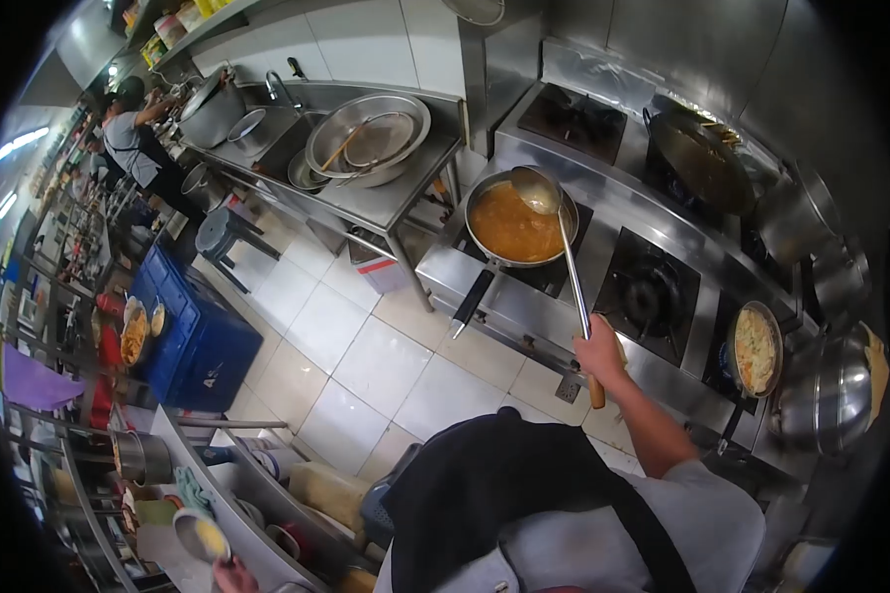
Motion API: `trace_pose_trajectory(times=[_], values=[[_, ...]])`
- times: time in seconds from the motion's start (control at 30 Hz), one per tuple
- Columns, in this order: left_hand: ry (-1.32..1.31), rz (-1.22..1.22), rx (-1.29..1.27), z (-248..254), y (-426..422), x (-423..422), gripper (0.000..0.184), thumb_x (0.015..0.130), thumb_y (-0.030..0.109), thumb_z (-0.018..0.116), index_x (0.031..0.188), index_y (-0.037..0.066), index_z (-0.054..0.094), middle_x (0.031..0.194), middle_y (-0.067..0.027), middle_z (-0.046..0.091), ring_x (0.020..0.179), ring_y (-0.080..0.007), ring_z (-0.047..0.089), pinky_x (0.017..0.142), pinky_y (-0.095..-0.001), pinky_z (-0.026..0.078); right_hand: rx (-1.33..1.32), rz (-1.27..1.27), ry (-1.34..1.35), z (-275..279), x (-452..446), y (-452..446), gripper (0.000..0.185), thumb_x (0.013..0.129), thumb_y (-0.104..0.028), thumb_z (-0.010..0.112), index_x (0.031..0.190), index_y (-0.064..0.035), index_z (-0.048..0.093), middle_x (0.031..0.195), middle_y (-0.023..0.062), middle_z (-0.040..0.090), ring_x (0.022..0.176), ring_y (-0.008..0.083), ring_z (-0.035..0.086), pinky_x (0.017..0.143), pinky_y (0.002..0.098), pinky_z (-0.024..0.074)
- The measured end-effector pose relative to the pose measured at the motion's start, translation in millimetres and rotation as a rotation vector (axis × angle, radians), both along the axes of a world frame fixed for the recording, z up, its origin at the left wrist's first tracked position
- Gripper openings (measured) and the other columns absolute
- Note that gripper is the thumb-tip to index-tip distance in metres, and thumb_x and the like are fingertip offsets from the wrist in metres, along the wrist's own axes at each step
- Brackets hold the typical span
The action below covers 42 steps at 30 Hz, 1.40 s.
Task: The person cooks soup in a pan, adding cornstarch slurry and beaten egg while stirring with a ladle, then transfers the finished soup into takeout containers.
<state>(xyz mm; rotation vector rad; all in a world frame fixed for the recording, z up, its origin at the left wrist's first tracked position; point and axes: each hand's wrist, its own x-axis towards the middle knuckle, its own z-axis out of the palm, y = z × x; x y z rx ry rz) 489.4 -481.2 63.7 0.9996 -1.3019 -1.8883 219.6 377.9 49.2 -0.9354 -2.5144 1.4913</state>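
My right hand (600, 354) is closed around the handle of a long metal ladle (570, 259), whose wooden end sticks out below the fist. The ladle's round bowl rests over the far rim side of a frying pan (475, 233) filled with orange-brown sauce (512, 225). This pan sits on the near left burner, its black handle pointing towards me. At the bottom left edge, my left hand (234, 575) grips a small round metal bowl (184, 534) with something yellow in it. The left arm is out of frame.
A second pan (758, 349) with pale shredded food stands at the right, beside a large steel pot (823, 390). A dark wok (700, 163) is at the back. Left are a sink counter with basins (368, 138), a blue bin (193, 336), a stool (229, 235) and another person (143, 148).
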Motion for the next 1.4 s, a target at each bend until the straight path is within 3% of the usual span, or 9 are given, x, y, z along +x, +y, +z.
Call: trace_pose_trajectory(times=[0.1,0.13,0.2,0.37,0.5,0.57,0.73,1.03,1.4], values=[[0.093,-0.337,0.088,-27.5,34.9,-62.2,0.02,0.1,0.018,0.055,0.113,0.005,0.062,0.112,-0.0104,0.068,0.105,-0.0232,0.064,0.081,-0.0331,0.057,0.027,0.063,0.025,-14.1,2.4,19.6,0.014,0.078,-0.009,0.061,0.084,-0.0007,0.051,0.074,0.0176,0.056,0.068,0.0323,0.057,0.065,0.0438,0.0454],[0.08,-0.361,0.23,-18.7,80.3,-100.1,0.018,0.099,0.017,0.058,0.112,0.005,0.063,0.105,-0.0099,0.069,0.094,-0.0214,0.066,0.072,-0.03,0.056,0.04,0.086,0.036,-20.3,2.8,27.0,0.014,0.077,-0.009,0.061,0.084,-0.0008,0.052,0.073,0.0172,0.056,0.068,0.0319,0.057,0.064,0.0434,0.0454],[0.008,-0.395,0.193,-40.9,119.5,-159.7,0.012,0.098,0.016,0.061,0.109,0.01,0.062,0.109,-0.0069,0.069,0.097,-0.0198,0.066,0.074,-0.0296,0.054,0.199,0.159,0.084,-44.2,2.5,42.4,0.014,0.076,-0.01,0.06,0.082,-0.0008,0.052,0.071,0.0155,0.055,0.065,0.0293,0.056,0.062,0.0427,0.0447],[0.006,-0.574,0.234,7.0,305.3,-287.5,0.025,0.099,0.016,0.062,0.122,0.013,0.052,0.115,-0.0057,0.066,0.099,-0.0222,0.064,0.083,-0.0348,0.049,0.103,0.223,0.015,-53.7,5.9,64.9,0.018,0.077,-0.013,0.065,0.087,-0.001,0.056,0.073,0.0121,0.058,0.069,0.0264,0.06,0.066,0.0388,0.0482],[-0.048,-0.841,0.256,25.7,384.4,-364.8,0.018,0.102,0.016,0.056,0.119,0.009,0.055,0.101,-0.0066,0.07,0.077,-0.0209,0.069,0.06,-0.0301,0.055,0.095,0.226,-0.043,-33.7,8.6,65.2,0.026,0.076,-0.018,0.069,0.095,-0.0001,0.062,0.078,0.0135,0.063,0.074,0.0281,0.064,0.071,0.0395,0.0508],[-0.038,-0.931,0.276,29.2,413.3,-399.2,0.018,0.103,0.017,0.056,0.118,0.007,0.054,0.099,-0.008,0.07,0.075,-0.0213,0.069,0.059,-0.0304,0.056,0.084,0.213,-0.039,-20.7,8.3,62.4,0.029,0.076,-0.018,0.07,0.097,0.0002,0.063,0.081,0.0147,0.065,0.077,0.0289,0.065,0.074,0.0394,0.0517],[-0.03,-1.174,0.316,21.3,458.1,-470.6,0.019,0.104,0.02,0.055,0.112,0.003,0.054,0.094,-0.0125,0.07,0.074,-0.0237,0.071,0.061,-0.0332,0.059,0.13,0.163,-0.099,3.4,-0.5,53.6,0.033,0.075,-0.018,0.07,0.101,0.0007,0.066,0.087,0.0173,0.068,0.084,0.032,0.069,0.08,0.0394,0.0536],[-0.038,-1.327,0.414,15.8,492.3,-556.5,0.021,0.105,0.018,0.055,0.117,0.0,0.053,0.1,-0.0168,0.069,0.081,-0.0287,0.072,0.069,-0.0402,0.062,0.134,0.091,-0.033,-28.1,-14.0,39.4,0.021,0.072,-0.016,0.068,0.084,-0.0001,0.06,0.078,0.0195,0.062,0.074,0.0372,0.062,0.071,0.0449,0.0494],[-0.082,-1.395,0.355,-1.2,524.2,-605.4,0.018,0.104,0.015,0.054,0.114,0.0,0.054,0.096,-0.0147,0.066,0.083,-0.0284,0.071,0.073,-0.0405,0.062,0.168,0.025,-0.098,7.8,-35.6,13.9,0.016,0.073,-0.012,0.064,0.082,-0.0011,0.056,0.073,0.0159,0.058,0.068,0.03,0.059,0.067,0.0434,0.0475]])
